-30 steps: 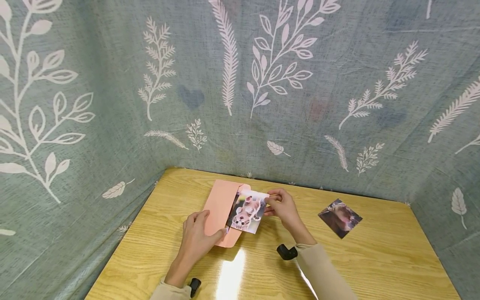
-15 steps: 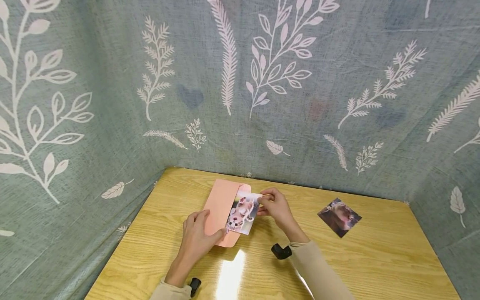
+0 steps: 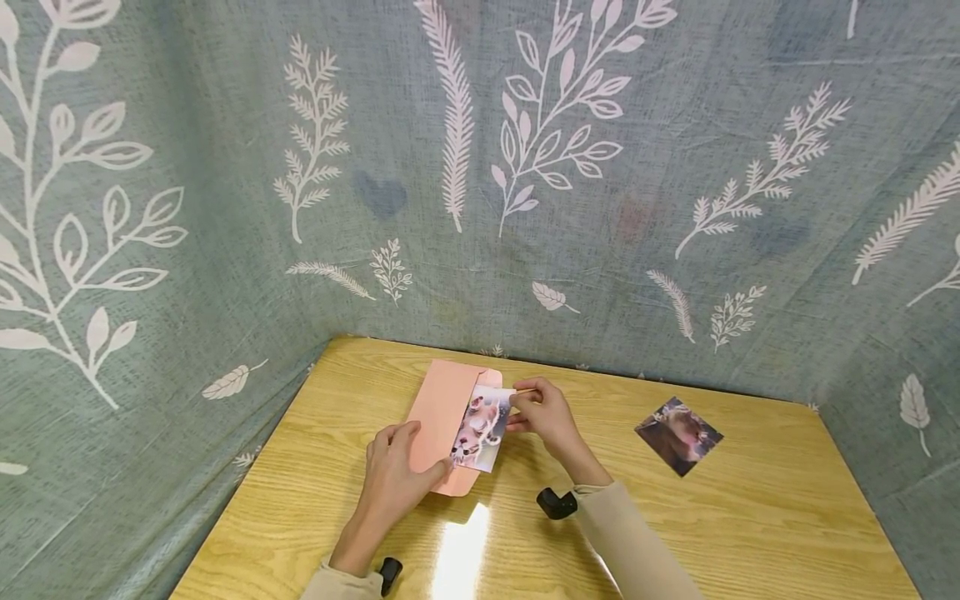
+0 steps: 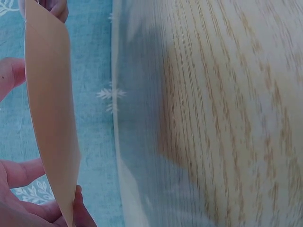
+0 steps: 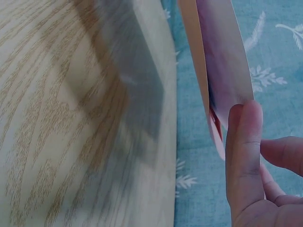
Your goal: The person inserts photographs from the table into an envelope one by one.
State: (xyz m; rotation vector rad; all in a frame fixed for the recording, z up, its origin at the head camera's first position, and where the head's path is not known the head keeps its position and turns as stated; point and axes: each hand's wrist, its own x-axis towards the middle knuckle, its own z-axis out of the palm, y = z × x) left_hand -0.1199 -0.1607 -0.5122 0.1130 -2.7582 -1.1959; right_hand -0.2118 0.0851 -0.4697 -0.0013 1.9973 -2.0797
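Note:
My left hand (image 3: 393,467) grips the near left edge of a pink envelope (image 3: 437,404), thumb on its front, fingers behind. The envelope is held raised over the table in the left wrist view, where its plain side (image 4: 52,104) shows. Out of its right-hand opening juts a photo (image 3: 483,429) of a cartoon-like animal, upside down as I look at it. That photo's left part is hidden inside the envelope. My right hand (image 3: 546,419) pinches the photo's upper right edge between thumb and fingers; the right wrist view shows the fingertips (image 5: 246,116) at that edge.
A second, darker photo (image 3: 681,436) lies turned like a diamond on the wooden table (image 3: 750,517), to the right. A patterned cloth (image 3: 465,283) hangs behind and along both sides of the table.
My right hand has moved left with the photo, and more of the photo is now inside the envelope. The left hand and the envelope have stayed almost still.

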